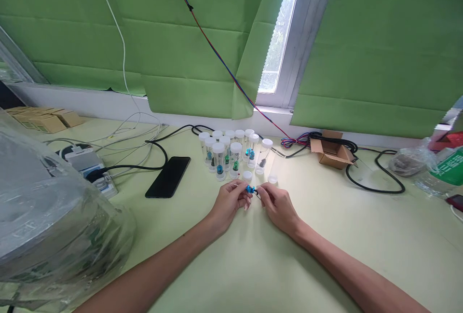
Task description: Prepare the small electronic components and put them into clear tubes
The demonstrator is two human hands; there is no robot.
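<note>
Between my fingertips is a small blue metallic piece (pixel 250 189) with a black end and a thin wire-like stem; its exact kind is too small to make out. My left hand (pixel 228 203) is closed on its left side, thumb and forefinger pinching it. At its right end, my right hand (pixel 279 206) pinches something dark and thin that I cannot make out. Just beyond the hands stand several clear tubes (pixel 219 162) with white caps, holding small blue, green or dark pieces. A white cap (pixel 247 176) and a second white cap (pixel 272 178) lie near my fingers.
A black phone (pixel 168 177) lies left of the tubes, beside a power strip (pixel 103 183) and cables. Plastic wrap covers a bulky object (pixel 65 226) at left. An open cardboard box (pixel 332 154), black cable (pixel 376 190) and bottle (pixel 439 175) are on the right.
</note>
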